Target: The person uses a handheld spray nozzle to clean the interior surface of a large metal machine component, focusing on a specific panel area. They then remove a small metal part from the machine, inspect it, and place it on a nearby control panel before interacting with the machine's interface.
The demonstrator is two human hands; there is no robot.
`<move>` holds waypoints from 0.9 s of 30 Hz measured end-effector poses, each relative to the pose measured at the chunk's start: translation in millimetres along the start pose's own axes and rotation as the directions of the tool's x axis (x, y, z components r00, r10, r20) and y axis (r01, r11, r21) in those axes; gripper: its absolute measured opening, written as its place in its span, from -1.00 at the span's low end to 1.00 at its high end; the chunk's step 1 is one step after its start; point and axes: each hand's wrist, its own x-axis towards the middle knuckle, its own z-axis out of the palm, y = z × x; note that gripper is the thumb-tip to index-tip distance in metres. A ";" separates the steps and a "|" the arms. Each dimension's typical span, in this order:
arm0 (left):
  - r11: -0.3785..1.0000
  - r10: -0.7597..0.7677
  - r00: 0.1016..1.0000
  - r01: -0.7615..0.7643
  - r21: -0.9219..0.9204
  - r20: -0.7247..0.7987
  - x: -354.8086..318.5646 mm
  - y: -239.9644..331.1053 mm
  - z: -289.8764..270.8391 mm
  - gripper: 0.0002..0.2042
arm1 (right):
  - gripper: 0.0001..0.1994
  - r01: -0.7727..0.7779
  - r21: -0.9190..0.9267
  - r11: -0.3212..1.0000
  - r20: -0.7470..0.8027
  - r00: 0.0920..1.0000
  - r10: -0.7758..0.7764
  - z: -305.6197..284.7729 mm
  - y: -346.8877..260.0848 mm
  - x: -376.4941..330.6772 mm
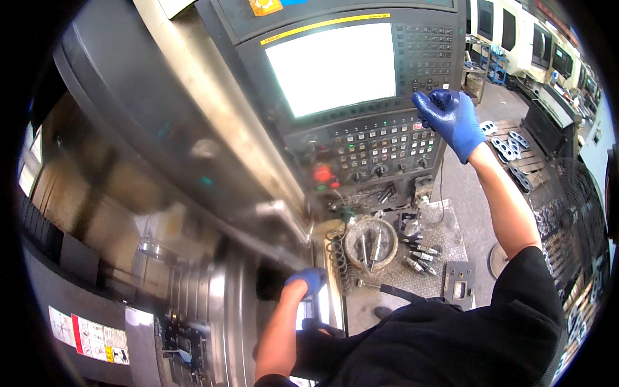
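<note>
My right hand (451, 117), in a blue glove, is raised at the right edge of a machine's control panel (380, 145), its fingers curled at the keys next to the bright white screen (332, 68). Whether it presses a key I cannot tell. My left hand (308, 278), also gloved in blue, reaches down at the edge of the machine's sliding door (213, 193), beside a dark opening. Its fingers wrap the door edge or a handle there; the exact grip is hidden.
Below the panel, a shelf (412, 258) carries a round dish with tools (371, 242), a coiled hose (336, 255) and several tool holders (419, 255). Metal parts lie on a wooden pallet (512, 151) at right. More machines stand at the back right.
</note>
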 end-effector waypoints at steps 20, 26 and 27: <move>0.997 0.062 0.998 -0.062 0.051 0.003 5.1 12.6 -12.3 -0.77 | -0.73 0.667 -0.102 0.738 -0.056 0.737 -0.674 -66.8 -112.2 -29.6; 1.000 0.004 1.000 -0.004 -0.007 -0.001 6.4 20.5 -19.3 -0.75 | -0.74 0.684 -0.072 0.726 -0.108 0.718 -0.688 -84.2 -133.0 -26.5; 1.000 0.004 1.000 -0.004 0.010 -0.008 10.0 15.3 -16.8 -0.74 | -0.74 0.674 -0.039 0.737 -0.127 0.728 -0.673 -85.3 -132.3 -26.1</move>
